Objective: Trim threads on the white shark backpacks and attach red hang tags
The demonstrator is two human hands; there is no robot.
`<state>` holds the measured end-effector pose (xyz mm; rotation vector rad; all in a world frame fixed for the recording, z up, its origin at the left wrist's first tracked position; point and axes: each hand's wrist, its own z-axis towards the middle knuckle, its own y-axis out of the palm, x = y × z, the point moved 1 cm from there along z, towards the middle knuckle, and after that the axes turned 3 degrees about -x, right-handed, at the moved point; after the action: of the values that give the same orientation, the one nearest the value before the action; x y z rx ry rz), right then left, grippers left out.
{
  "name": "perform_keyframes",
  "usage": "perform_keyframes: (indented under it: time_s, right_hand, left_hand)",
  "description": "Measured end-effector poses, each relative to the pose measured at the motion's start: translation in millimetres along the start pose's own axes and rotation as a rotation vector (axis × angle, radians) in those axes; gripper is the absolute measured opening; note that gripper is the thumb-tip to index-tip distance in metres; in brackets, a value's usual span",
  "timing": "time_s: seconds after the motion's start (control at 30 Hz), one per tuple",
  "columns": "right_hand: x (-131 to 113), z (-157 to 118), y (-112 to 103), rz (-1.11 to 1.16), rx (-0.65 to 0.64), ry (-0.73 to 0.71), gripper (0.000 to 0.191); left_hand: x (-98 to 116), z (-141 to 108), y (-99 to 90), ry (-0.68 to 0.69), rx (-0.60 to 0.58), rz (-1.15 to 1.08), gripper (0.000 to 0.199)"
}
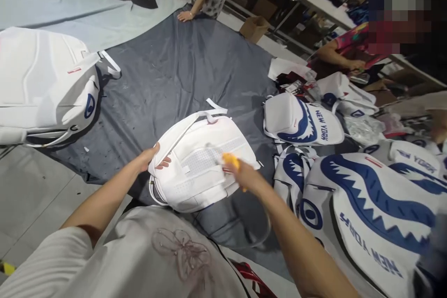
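A white backpack (206,158) lies in front of me on the dark cloth, its padded, perforated back and straps facing up. My left hand (153,158) grips its left edge by a shoulder strap, with the fingers partly under the strap. Over the bag's right part, my right hand (240,174) is closed around an orange gun-like tool (231,160), blurred by motion. The tool's front end points left across the back panel. A thin pale hose (267,228) loops below my right forearm; where it joins the tool is hidden.
Another white backpack (42,84) lies at the left. Several white-and-blue backpacks (377,209) marked NEW YORK crowd the right. A dark cloth (157,70) covers the table. One person's hand (186,16) rests on its far edge; another person (342,53) works at the right.
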<state>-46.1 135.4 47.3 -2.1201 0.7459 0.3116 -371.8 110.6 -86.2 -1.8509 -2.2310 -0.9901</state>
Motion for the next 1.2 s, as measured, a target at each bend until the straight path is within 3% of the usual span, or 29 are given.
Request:
perform_keyframes:
  time_s: [0.07,0.1,0.23,0.33,0.37,0.47,0.5,0.67,0.77,0.9,1.0,1.03,1.13,1.2]
  right_hand:
    - [-11.4,-7.9,16.1,0.060,-0.362,-0.052,0.038]
    - [-17.7,-9.8,22.3,0.071,-0.440,-0.056,0.040]
    - [-43.1,-1.4,29.5,-0.024,-0.253,-0.043,0.043]
    - [-56.4,11.9,28.6,-0.126,-0.428,-0.109,0.042]
    - [-58.8,17.8,26.5,-0.178,-0.399,-0.109,0.042]
    - [-61.7,36.3,17.7,-0.348,-0.122,-0.051,0.042]
    - [-62.1,41.2,16.3,-0.367,-0.111,-0.050,0.042]
    - [-69.2,46.4,23.9,-0.381,-0.189,-0.065,0.040]
    - [-77.1,39.4,34.6,-0.345,-0.352,-0.108,0.040]
    - [-85.1,32.4,39.0,-0.440,-0.267,-0.092,0.042]
    - [-87.9,29.3,40.2,-0.418,-0.432,-0.129,0.042]
    - [-88.8,29.3,40.2,-0.422,-0.434,-0.131,0.042]
    - [-92.6,31.8,40.4,-0.546,-0.258,-0.109,0.043]
    - [-95.8,33.3,43.8,-0.628,-0.259,-0.132,0.042]
  left_hand:
    - [-0.2,3.8,-2.0,-0.045,0.002,-0.012,0.071]
    - [-0.4,5.8,-3.1,-0.064,0.004,-0.016,0.070]
    - [-1.1,13.5,-8.4,-0.109,-0.038,-0.025,0.068]
    - [-1.2,16.5,-12.2,-0.134,-0.061,-0.018,0.066]
    - [-1.1,16.9,-12.9,-0.132,-0.065,-0.013,0.065]
    - [-0.9,16.7,-13.2,-0.116,-0.059,0.008,0.063]
    - [-1.0,16.7,-12.9,-0.117,-0.045,0.019,0.063]
    - [-2.1,18.0,-10.0,-0.102,-0.005,0.053,0.063]
    - [-2.1,18.9,-8.9,-0.105,0.007,0.069,0.063]
    - [-1.7,18.4,-8.7,-0.113,0.002,0.077,0.063]
    - [-2.6,17.8,-8.0,-0.104,-0.004,0.085,0.061]
    - [-3.4,17.9,-7.3,-0.097,-0.003,0.092,0.060]
    - [-6.9,18.8,-3.2,-0.032,0.038,0.142,0.054]
    - [-9.5,19.2,0.7,0.017,0.093,0.194,0.048]
